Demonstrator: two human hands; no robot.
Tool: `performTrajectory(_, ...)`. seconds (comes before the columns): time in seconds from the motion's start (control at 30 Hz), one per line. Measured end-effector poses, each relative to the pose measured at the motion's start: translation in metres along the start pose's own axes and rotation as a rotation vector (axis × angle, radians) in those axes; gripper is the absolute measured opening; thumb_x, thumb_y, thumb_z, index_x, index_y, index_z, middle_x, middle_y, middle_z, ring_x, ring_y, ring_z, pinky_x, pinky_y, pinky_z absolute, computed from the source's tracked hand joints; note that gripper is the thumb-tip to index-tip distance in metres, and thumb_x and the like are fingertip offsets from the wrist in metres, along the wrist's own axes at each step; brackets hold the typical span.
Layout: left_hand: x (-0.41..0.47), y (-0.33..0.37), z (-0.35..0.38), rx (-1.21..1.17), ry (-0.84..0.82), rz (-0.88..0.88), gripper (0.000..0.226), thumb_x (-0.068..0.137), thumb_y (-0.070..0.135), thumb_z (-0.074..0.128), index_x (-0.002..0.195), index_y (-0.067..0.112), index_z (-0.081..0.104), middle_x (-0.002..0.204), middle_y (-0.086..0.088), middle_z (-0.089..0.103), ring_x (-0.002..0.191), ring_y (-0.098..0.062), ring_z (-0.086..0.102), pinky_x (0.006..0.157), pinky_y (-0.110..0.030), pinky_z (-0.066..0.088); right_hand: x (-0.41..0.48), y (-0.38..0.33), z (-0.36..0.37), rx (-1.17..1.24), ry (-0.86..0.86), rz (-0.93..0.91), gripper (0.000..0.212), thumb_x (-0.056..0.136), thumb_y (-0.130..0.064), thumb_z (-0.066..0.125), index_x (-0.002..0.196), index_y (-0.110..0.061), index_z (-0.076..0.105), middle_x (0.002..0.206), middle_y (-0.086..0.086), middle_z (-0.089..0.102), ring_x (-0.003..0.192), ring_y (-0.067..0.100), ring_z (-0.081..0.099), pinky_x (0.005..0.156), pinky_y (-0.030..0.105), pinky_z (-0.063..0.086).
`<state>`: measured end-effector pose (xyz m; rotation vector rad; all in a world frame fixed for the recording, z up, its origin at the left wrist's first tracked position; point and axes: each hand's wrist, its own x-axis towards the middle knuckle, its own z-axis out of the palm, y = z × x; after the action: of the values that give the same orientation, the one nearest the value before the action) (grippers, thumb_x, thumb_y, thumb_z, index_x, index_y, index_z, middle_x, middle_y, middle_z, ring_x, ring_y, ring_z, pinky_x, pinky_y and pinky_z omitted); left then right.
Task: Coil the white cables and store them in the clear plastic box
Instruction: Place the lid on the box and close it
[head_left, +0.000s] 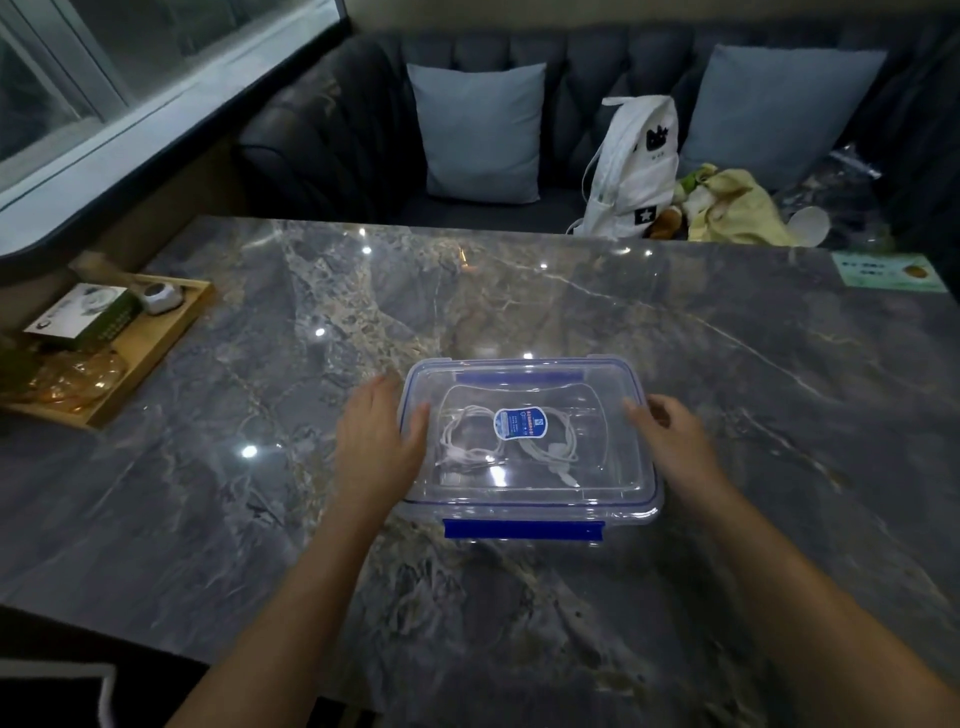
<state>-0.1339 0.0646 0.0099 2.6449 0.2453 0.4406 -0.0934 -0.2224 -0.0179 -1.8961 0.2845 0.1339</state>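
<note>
The clear plastic box (631, 499) with blue latches stands on the marble table in front of me, its lid resting on top. Through the lid I see two coiled white cables (470, 441) side by side inside, partly hidden by a blue oval label. My left hand (376, 441) lies flat against the box's left edge, thumb on the lid. My right hand (672, 436) rests at the right edge, fingers spread and touching the lid rim. The front blue latch (524, 529) hangs at the near side.
A wooden tray (150, 353) with a small box and glassware sits at the table's left edge. A green card (888, 270) lies at the far right. Behind the table is a dark sofa with cushions, a white bag (634, 166) and yellow cloth.
</note>
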Motion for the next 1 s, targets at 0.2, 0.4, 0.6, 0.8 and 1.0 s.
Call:
performTrajectory(0.2,0.008,0.001,0.019,-0.022,-0.239,0.028,0.060,0.095,0.041,0.039,0.145,0.011,0.024,0.153,-0.010,0.028,0.141,-0.022,0.024,0.115,-0.038,0.018,0.002,-0.001,0.006,-0.201,0.010,-0.088,0.033,0.093,-0.045,0.040,0.104,-0.019,0.057,0.087,-0.002,0.062,0.073,0.008,0.059,0.057,0.023,0.044)
performTrajectory(0.4,0.011,0.001,0.020,-0.076,-0.186,0.053,0.059,0.093,0.039,0.047,0.142,0.012,0.031,0.148,-0.010,0.037,0.136,-0.023,0.033,0.111,-0.039,0.026,0.007,0.003,0.006,-0.236,0.020,-0.083,0.024,0.090,-0.049,0.043,0.079,-0.031,0.054,0.074,-0.012,0.060,0.064,0.000,0.058,0.049,0.015,0.039)
performTrajectory(0.6,0.047,-0.005,0.016,-0.479,-0.261,-0.300,0.052,0.084,0.051,0.053,0.110,0.005,0.057,0.103,-0.004,0.060,0.097,-0.021,0.056,0.084,-0.035,0.043,0.044,-0.015,-0.009,0.116,-0.228,0.173,0.049,0.071,-0.059,0.065,0.088,-0.014,0.072,0.084,0.009,0.075,0.075,0.024,0.072,0.069,0.035,0.055)
performTrajectory(0.8,0.100,-0.006,0.026,-0.699,-0.664,-0.512,0.044,0.086,0.043,0.057,0.103,0.004,0.068,0.104,-0.020,0.068,0.090,-0.028,0.065,0.089,-0.040,0.049,0.085,-0.045,-0.011,-0.076,-0.484,0.222,0.052,0.064,-0.061,0.066,0.093,-0.018,0.072,0.087,0.006,0.073,0.081,0.023,0.068,0.078,0.038,0.054)
performTrajectory(1.0,0.104,-0.013,0.035,-0.919,-0.797,-0.573,0.027,0.084,0.026,0.065,0.096,0.004,0.070,0.087,-0.015,0.073,0.070,-0.022,0.070,0.065,-0.030,0.059,0.094,-0.062,-0.002,-0.150,-0.637,0.231,0.043,0.068,-0.045,0.072,0.099,-0.015,0.069,0.100,0.011,0.072,0.093,0.028,0.068,0.087,0.044,0.054)
